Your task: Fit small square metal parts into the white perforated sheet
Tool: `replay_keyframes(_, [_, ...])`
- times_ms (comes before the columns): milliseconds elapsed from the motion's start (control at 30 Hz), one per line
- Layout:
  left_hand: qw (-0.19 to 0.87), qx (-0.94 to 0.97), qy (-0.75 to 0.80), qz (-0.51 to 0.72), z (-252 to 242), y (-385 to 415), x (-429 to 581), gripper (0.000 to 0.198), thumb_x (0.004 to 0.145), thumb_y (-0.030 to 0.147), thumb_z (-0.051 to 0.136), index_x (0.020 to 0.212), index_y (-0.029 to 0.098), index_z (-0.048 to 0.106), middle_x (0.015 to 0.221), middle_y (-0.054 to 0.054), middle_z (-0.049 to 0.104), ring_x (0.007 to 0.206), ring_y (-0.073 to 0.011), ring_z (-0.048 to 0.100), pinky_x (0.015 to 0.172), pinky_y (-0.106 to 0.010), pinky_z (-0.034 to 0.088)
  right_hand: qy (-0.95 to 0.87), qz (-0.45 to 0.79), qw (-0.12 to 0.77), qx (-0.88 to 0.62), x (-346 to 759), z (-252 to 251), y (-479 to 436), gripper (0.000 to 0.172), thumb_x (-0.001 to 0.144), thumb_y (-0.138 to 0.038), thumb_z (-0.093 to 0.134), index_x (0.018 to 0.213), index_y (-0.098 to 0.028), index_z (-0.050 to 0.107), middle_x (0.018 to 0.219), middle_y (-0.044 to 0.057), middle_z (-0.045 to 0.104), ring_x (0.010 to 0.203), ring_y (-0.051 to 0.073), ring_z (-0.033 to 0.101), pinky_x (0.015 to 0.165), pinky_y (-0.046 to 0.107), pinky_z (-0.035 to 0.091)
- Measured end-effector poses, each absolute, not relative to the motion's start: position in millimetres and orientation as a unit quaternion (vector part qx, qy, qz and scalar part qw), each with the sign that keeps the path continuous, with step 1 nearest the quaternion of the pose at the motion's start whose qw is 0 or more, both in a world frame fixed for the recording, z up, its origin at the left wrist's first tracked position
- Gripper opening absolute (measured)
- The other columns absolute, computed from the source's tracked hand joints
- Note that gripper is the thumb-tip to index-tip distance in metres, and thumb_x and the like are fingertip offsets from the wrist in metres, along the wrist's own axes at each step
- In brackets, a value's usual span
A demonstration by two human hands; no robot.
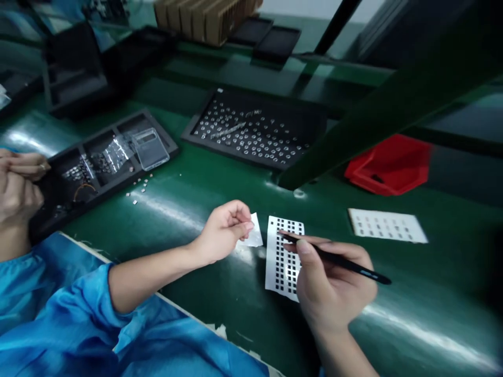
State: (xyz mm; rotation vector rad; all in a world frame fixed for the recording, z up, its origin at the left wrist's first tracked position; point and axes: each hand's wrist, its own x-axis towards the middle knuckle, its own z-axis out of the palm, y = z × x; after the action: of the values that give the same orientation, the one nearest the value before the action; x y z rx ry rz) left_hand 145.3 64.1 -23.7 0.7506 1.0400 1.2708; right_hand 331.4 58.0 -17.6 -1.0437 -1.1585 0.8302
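parts tray (236,99) behind gridded sheet (281,267)

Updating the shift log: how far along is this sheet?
Done: the white sheet shows dark squares in rows down its length. In hand: the right hand holds black tweezers at the sheet; the left hand pinches a white paper piece. Left: the black tray holds many small metal parts.

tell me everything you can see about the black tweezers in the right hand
The black tweezers are slim and matte-looking, tapering to a fine tip, with a small bluish mark near the blunt rear end. The right hand grips them between thumb and fingers, tilted with the tip pointing left, over the white sheet printed with black squares. Whether the tip touches the sheet cannot be told.
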Motion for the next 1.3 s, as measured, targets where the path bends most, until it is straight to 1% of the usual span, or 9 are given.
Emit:
replay_keyframes(67, [0.574,0.356,0.472,0.566,-19.6,72.5,137.7,0.025,0.08,0.023,0.089,0.08,0.019,0.064,0.071,0.001,0.071,0.062,-0.0108,0.066,0.063,-0.024,0.055,-0.509,0.372,0.633,-0.449,331.1,-14.8,58.5,0.029,0.089,-0.027,0.094,0.092,-0.022,0.066,0.089,0.005,0.087,0.077,0.027,0.088,0.065,0.034,0.072])
replay_keyframes(200, [0.425,0.441,0.539,0.578,-7.7,122.2,102.5,0.02,0.082,0.026,0.09,0.085,0.017,0.072,0.09,-0.007,0.084,0.081,-0.0167,0.078,0.079,-0.029,0.062,-0.505,0.396,0.638,-0.424,330.7,-11.0,57.3,0.024,0.091,-0.025,0.092,0.092,-0.023,0.067,0.09,0.007,0.088,0.079,0.027,0.089,0.065,0.03,0.072])
replay_keyframes(333, [0.323,0.485,0.606,0.542,4.1,202.1,64.7,0.005,0.09,0.017,0.079,0.091,0.016,0.074,0.089,-0.006,0.082,0.085,-0.016,0.077,0.085,-0.029,0.062,-0.507,0.417,0.642,-0.396,331.1,-12.1,54.4,0.02,0.093,-0.021,0.089,0.094,-0.024,0.068,0.093,0.007,0.088,0.086,0.028,0.09,0.075,0.033,0.075])
replay_keyframes(500, [0.262,0.528,0.663,0.462,4.3,290.2,62.2,0.01,0.089,0.008,0.081,0.086,0.013,0.073,0.085,-0.004,0.078,0.079,-0.0148,0.072,0.082,-0.029,0.06,-0.528,0.41,0.637,-0.382,331.8,-14.4,54.4,0.017,0.095,-0.019,0.086,0.097,-0.025,0.07,0.095,0.006,0.089,0.089,0.027,0.09,0.079,0.033,0.075])
replay_keyframes(600, [0.242,0.572,0.685,0.379,4.6,329.7,70.9,0.012,0.098,0.021,0.082,0.101,0.013,0.075,0.103,-0.006,0.078,0.095,-0.019,0.075,0.09,-0.037,0.065,-0.536,0.397,0.637,-0.386,333.3,-15.1,55.5,0.015,0.096,-0.02,0.085,0.097,-0.025,0.071,0.095,0.006,0.089,0.087,0.027,0.09,0.078,0.033,0.075])
replay_keyframes(667, [0.238,0.603,0.691,0.32,6.6,350.4,72.1,0.024,0.104,0.033,0.078,0.118,0.014,0.075,0.12,-0.009,0.077,0.107,-0.0221,0.075,0.095,-0.042,0.066,-0.539,0.387,0.636,-0.394,334.8,-16.5,55.7,0.016,0.096,-0.021,0.085,0.097,-0.025,0.07,0.095,0.006,0.089,0.087,0.027,0.09,0.078,0.032,0.074])
replay_keyframes(767, [0.24,0.634,0.693,0.243,8.2,372.0,67.6,0.036,0.106,0.039,0.075,0.133,0.016,0.072,0.133,-0.011,0.073,0.114,-0.0251,0.074,0.097,-0.046,0.066,-0.547,0.374,0.631,-0.403,337.0,-20.6,55.2,0.016,0.097,-0.022,0.085,0.099,-0.025,0.069,0.096,0.006,0.089,0.089,0.026,0.09,0.079,0.031,0.074])
replay_keyframes(933, [0.238,0.662,0.691,0.165,-0.1,387.1,67.7,0.038,0.106,0.041,0.074,0.136,0.017,0.071,0.138,-0.013,0.072,0.119,-0.0268,0.073,0.102,-0.048,0.065,-0.555,0.373,0.613,-0.42,338.7,-27.3,53.8,0.015,0.098,-0.025,0.083,0.1,-0.025,0.068,0.098,0.008,0.089,0.09,0.028,0.09,0.079,0.035,0.074])
replay_keyframes(1300, [0.238,0.687,0.676,0.123,-15.7,399.9,94.1,0.039,0.106,0.041,0.074,0.135,0.016,0.071,0.137,-0.013,0.072,0.118,-0.0268,0.073,0.101,-0.047,0.065,-0.552,0.376,0.615,-0.419,337.3,-25.9,56.2,0.015,0.098,-0.026,0.083,0.097,-0.024,0.069,0.096,0.009,0.089,0.088,0.029,0.09,0.078,0.036,0.074])
